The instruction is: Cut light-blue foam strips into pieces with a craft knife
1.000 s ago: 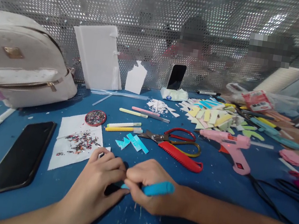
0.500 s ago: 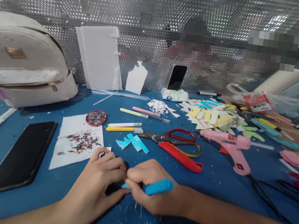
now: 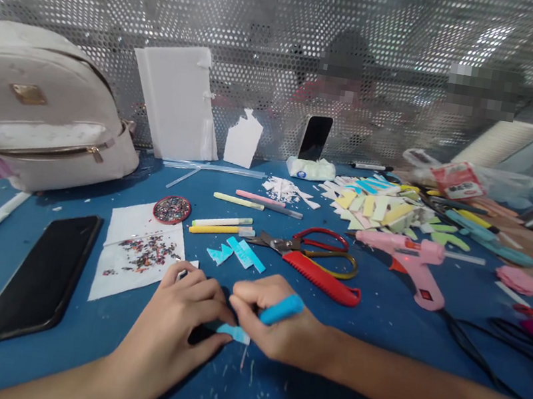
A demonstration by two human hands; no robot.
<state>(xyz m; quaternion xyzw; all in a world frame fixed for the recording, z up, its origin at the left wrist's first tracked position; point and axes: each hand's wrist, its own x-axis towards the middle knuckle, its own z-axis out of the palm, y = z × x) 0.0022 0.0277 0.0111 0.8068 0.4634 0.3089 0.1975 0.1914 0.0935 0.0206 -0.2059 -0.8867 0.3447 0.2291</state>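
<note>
My left hand [image 3: 179, 317] rests on the blue table [image 3: 374, 351] with its fingers curled down onto a small light-blue foam piece [image 3: 234, 333], pressing it flat. Beside it, my right hand [image 3: 272, 322] is closed round a blue craft knife [image 3: 281, 310], its tip hidden at the foam piece. The two hands touch at the fingertips. More light-blue foam pieces [image 3: 237, 253] lie just beyond them, and small shavings dot the table in front.
A black phone [image 3: 39, 278] and white paper with glitter [image 3: 138, 257] lie left. Scissors [image 3: 309, 250], a red cutter [image 3: 322, 280], a pink glue gun [image 3: 411, 263], pens and coloured foam strips [image 3: 376, 207] lie beyond. A beige backpack [image 3: 38, 109] stands far left. People sit behind the mesh.
My right hand has tilted the blue knife more upright and drawn slightly back, so the light-blue foam piece now shows below the fingertips. My left hand has barely moved.
</note>
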